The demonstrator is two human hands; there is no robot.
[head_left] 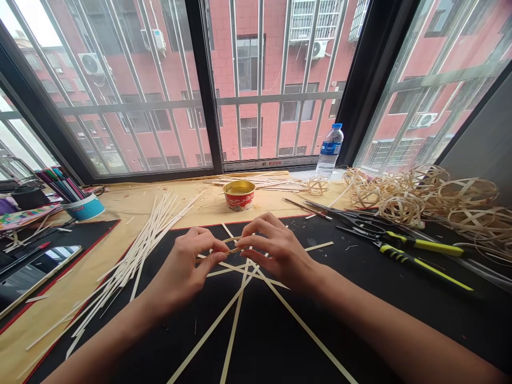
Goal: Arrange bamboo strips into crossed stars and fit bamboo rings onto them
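Observation:
Both of my hands meet over a black mat, in the middle of the view. With thumb and fingers, my left hand [194, 261] pinches one side of a thin, curved bamboo strip [235, 250], which looks like a small hoop. My right hand [276, 248] grips the same strip from the other side, fingertips close to the left ones. The fingers hide much of the strip. Right below lie flat, pale bamboo strips [246, 277] crossing each other in a star shape. Their long ends run toward me over the mat, and some pass under my right hand.
Loose strips [148, 240] are piled to the left. A red tin [239, 195] and a water bottle [329, 152] stand ahead. To the right lie yellow-handled pliers [416, 261], scissors [360, 218] and woven bamboo balls [420, 197]. A pen cup [84, 207] and a phone [40, 277] are at left.

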